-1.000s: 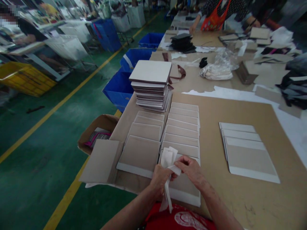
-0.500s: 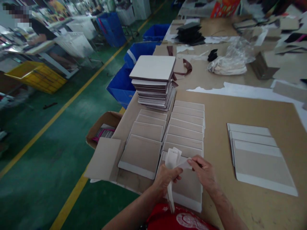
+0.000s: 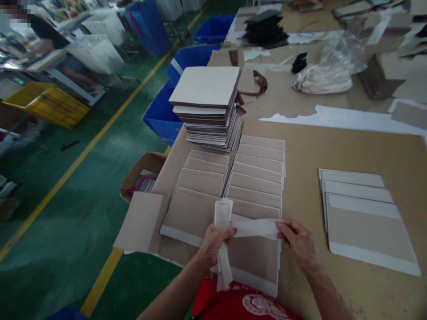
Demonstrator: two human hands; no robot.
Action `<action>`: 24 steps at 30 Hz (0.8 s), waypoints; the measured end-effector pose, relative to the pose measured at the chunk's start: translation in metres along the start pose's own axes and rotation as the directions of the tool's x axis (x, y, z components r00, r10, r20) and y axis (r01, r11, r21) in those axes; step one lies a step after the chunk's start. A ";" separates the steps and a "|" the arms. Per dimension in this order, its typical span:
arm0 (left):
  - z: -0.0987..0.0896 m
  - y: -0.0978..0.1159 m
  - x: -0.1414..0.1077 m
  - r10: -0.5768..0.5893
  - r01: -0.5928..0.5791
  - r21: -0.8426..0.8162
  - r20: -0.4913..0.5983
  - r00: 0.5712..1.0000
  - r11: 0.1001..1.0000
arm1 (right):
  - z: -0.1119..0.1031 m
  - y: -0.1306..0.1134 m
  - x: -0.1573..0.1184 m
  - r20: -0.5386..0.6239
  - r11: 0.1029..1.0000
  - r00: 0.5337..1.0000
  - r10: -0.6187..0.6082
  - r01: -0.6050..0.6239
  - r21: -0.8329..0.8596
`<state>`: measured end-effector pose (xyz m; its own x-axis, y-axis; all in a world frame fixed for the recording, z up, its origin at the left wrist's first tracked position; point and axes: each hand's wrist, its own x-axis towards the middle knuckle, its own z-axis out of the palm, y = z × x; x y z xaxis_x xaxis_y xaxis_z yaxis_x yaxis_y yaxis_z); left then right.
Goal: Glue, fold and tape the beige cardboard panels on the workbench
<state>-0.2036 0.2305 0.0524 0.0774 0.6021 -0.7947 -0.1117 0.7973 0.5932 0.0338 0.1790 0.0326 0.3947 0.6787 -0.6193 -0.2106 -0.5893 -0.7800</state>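
A bundle of white strips (image 3: 223, 215) is gripped in my left hand (image 3: 215, 242), its lower ends hanging toward the red apron. My right hand (image 3: 296, 240) pinches the far end of one white strip (image 3: 256, 228), which stretches level between both hands. Below it lies the nearest board (image 3: 255, 258) of an overlapping row, beige with a pale band along its near edge. To the left runs a second row of overlapping beige boards (image 3: 190, 213). Three more overlapped boards (image 3: 367, 226) lie right of my right hand.
A tall stack of boards (image 3: 205, 86) stands at the table's left edge, beside blue bins (image 3: 163, 111). A cardboard box (image 3: 140, 175) sits below that edge. Farther back are black pieces (image 3: 265, 29) and a clear plastic bag (image 3: 330, 71). Another person sits at the far left.
My hands have moved apart: the right went rightward with the strip's end, the left went leftward with the bundle. The strip is now drawn out longer. The view has shifted slightly.
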 end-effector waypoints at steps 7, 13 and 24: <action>-0.004 0.004 0.015 0.056 -0.058 -0.018 -0.082 0.995 0.998 | -0.006 0.018 0.006 -0.060 0.989 0.991 -0.117 0.111 -0.094; 0.000 0.019 0.033 0.146 -0.145 0.023 -0.193 0.970 0.989 | 0.000 0.028 0.015 -0.107 0.984 0.985 -0.136 0.122 -0.130; 0.023 0.017 0.059 0.278 -0.248 0.128 -0.352 0.894 0.960 | 0.000 0.031 0.032 -0.179 0.958 0.969 -0.171 0.121 -0.261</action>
<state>-0.1782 0.2802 0.0187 -0.3104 0.7448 -0.5907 0.0003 0.6215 0.7834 0.0401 0.1824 -0.0118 0.5789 0.6799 -0.4501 0.0794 -0.5964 -0.7987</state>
